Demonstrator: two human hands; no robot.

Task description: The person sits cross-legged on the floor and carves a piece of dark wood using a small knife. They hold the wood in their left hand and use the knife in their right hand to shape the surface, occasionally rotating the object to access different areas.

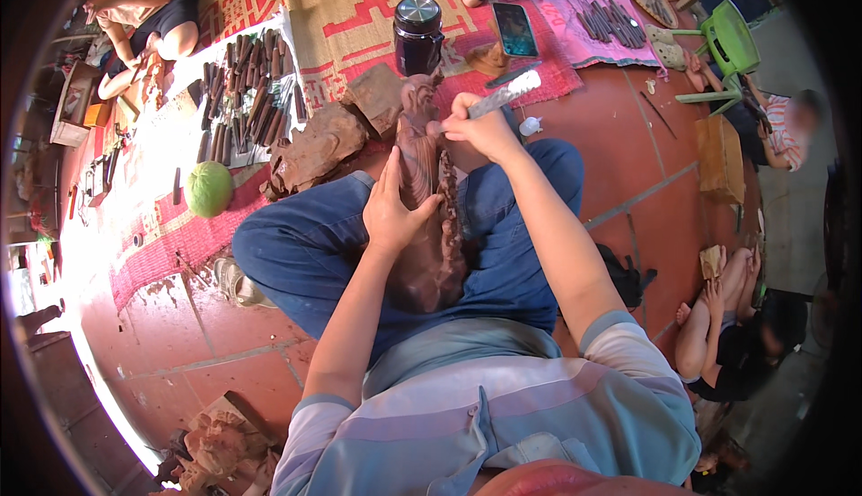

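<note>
A carved reddish-brown wooden statue (418, 168) of a bearded figure in a robe stands tilted between my crossed legs. Its head points away from me and its rough base is close to my lap. My left hand (395, 209) grips the lower robe, fingers along the left side and thumb across the front. Beside the statue's upper part, my right hand (483, 132) is closed on a pale grey flat strip (505, 94) that sticks out to the upper right. Its fingertips are at the figure's chest; whether the strip's near end touches the wood is hidden.
Beyond the statue lie wood blocks (375, 99), a dark flask (417, 36) and a phone (514, 29). Many carving tools (247, 92) cover a cloth at left, near a green round fruit (208, 189). More tools (611, 25) lie far right. Other people sit around.
</note>
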